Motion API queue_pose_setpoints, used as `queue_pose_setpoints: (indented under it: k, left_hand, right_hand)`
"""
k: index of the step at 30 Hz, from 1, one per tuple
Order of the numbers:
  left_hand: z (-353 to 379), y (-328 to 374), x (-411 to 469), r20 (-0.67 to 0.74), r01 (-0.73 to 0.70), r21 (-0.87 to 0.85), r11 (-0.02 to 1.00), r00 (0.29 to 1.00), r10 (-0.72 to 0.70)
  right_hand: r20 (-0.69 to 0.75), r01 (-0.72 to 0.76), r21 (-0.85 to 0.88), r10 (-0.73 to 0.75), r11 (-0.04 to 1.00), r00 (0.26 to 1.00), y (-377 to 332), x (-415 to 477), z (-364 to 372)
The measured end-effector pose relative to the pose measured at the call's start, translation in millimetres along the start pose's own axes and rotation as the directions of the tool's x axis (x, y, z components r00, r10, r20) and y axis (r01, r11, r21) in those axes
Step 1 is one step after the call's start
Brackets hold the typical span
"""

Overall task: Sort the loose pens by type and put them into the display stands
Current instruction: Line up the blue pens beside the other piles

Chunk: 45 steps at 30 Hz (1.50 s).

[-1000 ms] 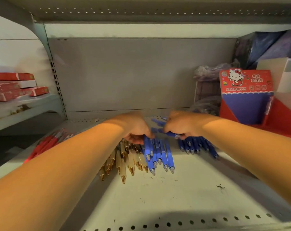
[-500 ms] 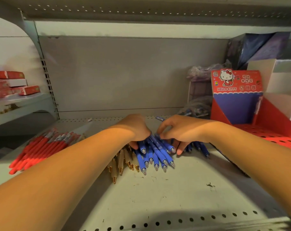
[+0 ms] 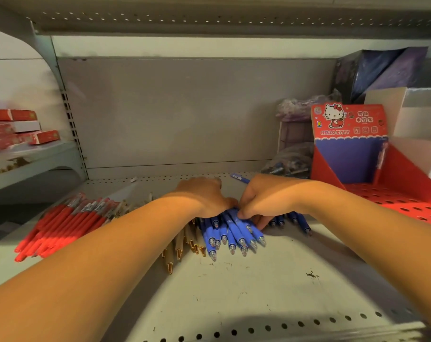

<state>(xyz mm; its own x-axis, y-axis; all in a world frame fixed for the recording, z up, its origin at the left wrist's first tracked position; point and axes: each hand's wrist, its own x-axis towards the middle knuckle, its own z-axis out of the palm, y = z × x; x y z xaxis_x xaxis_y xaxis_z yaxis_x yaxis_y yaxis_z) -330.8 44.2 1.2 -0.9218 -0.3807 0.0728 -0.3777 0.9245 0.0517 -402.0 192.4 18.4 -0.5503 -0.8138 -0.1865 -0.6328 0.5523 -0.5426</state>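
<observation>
Several blue pens (image 3: pixel 230 234) lie bunched on the metal shelf (image 3: pixel 234 292), tips toward me. My left hand (image 3: pixel 206 197) rests palm down on their upper ends. My right hand (image 3: pixel 261 201) pinches the same bunch from the right, fingers closed around the barrels. A few more blue pens (image 3: pixel 297 219) lie under my right wrist. Beige pens with gold tips (image 3: pixel 181 245) sit just left of the blue ones, partly under my left forearm. A pile of red pens (image 3: pixel 66 223) lies at the far left. A red Hello Kitty display stand (image 3: pixel 357 154) is at the right.
The stand's red perforated tray (image 3: pixel 411 203) reaches toward my right forearm. One loose blue pen (image 3: pixel 239 178) lies behind my hands. Plastic bags (image 3: pixel 293 156) and boxes (image 3: pixel 411 112) crowd the back right corner. Red boxes (image 3: pixel 14 129) sit on a side shelf at the left.
The view has shifted, showing more of the red pens. My hands have drawn closer together over the blue pens, which now sit gathered in a tighter bunch.
</observation>
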Motion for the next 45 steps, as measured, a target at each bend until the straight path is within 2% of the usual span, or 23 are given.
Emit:
queue_pose_setpoints:
  k: [3,6,8,9,12,14,17,20,22,25,27,30,33,37,41,45]
  left_hand:
    - [5.3,-1.1,1.6,0.154,0.017,-0.002,1.0,0.988,-0.016]
    - [5.7,-6.9,2.8,0.159,0.007,-0.024,1.0,0.987,-0.003]
    - [4.2,-10.4,3.8,0.133,0.006,-0.026,1.0,0.991,-0.003]
    - [3.9,-11.5,4.2,0.122,0.005,-0.019,1.0,0.993,-0.003]
    - [3.4,-12.1,3.5,0.102,-0.01,0.015,1.0,0.995,0.009]
    - [3.0,-10.7,2.6,0.099,-0.029,-0.019,0.999,0.995,0.031]
    - [4.6,-6.1,2.3,0.135,-0.092,-0.051,0.994,0.986,0.098]
    - [11.4,-1.9,1.9,0.214,-0.123,-0.037,0.992,0.968,0.128]
    - [13.2,-0.8,1.1,0.229,-0.123,-0.041,0.992,0.965,0.129]
    - [12.2,-1.0,0.8,0.195,-0.127,-0.03,0.991,0.972,0.131]
    - [11.0,-0.7,0.8,0.162,-0.114,-0.009,0.993,0.98,0.114]
    - [8.4,1.7,0.3,0.136,-0.09,-0.031,0.995,0.986,0.093]
    - [8.1,7.6,-1.8,0.166,-0.161,-0.114,0.98,0.97,0.179]
    - [13.2,15.7,-3.8,0.235,-0.196,-0.155,0.968,0.945,0.229]
    - [8.2,11.3,-4.7,0.213,-0.186,-0.115,0.976,0.955,0.207]
    - [6.2,7.7,-5.1,0.21,-0.167,-0.135,0.977,0.959,0.193]
  right_hand:
    - [0.086,0.052,0.042,-0.056,0.998,0.995,2.3,-5.1,-1.7]
    - [0.025,0.127,-0.135,-0.125,0.983,0.992,0.7,-8.9,-4.2]
    - [-0.007,0.138,-0.128,-0.14,0.982,0.99,1.5,-6.1,-0.6]
    - [-0.001,0.137,-0.09,-0.137,0.987,0.991,2.3,-3.0,2.5]
    - [0.039,0.108,0.21,-0.119,0.972,0.992,6.6,4.3,4.7]
    - [-0.005,0.132,0.265,-0.136,0.955,0.991,9.6,3.4,-3.0]
    - [-0.152,0.12,0.142,-0.098,0.983,0.983,17.9,5.8,-16.6]
    - [-0.291,-0.003,-0.109,-0.029,0.994,0.956,28.3,11.4,-25.3]
    - [-0.333,-0.105,-0.191,0.036,0.976,0.942,33.8,12.6,-26.8]
    - [-0.309,-0.248,-0.308,0.15,0.918,0.939,40.8,12.6,-19.4]
    - [-0.277,-0.266,-0.311,0.18,0.913,0.944,44.4,14.0,-12.7]
    - [-0.222,-0.199,-0.205,0.153,0.958,0.963,43.1,15.7,-6.3]
    - [-0.165,-0.075,-0.104,0.057,0.992,0.985,37.3,19.0,-2.0]
    - [-0.176,-0.101,-0.26,0.056,0.96,0.983,25.9,21.1,5.9]
    - [-0.084,-0.152,-0.26,0.134,0.954,0.987,11.6,16.0,6.8]
    - [-0.051,-0.132,-0.302,0.122,0.944,0.991,2.9,10.3,6.3]
